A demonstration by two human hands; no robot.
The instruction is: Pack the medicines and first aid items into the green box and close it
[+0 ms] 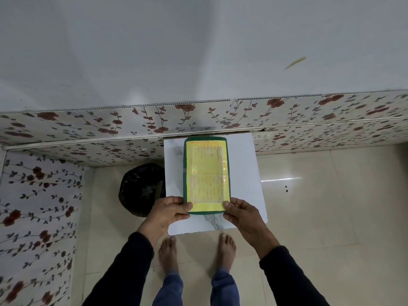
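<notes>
The green box (206,175) lies with its lid down on a small white marble-look table (242,164); a yellow sheet with orange writing covers the lid. My left hand (171,212) grips the box's near left corner, thumb on top. My right hand (239,214) grips the near right corner the same way. No medicines or first aid items are visible outside the box.
A black bag-like bin (141,188) stands on the floor left of the table. Floral-papered walls (88,129) run behind the table and along the left. My bare feet (196,250) stand on beige floor tiles at the table's near edge.
</notes>
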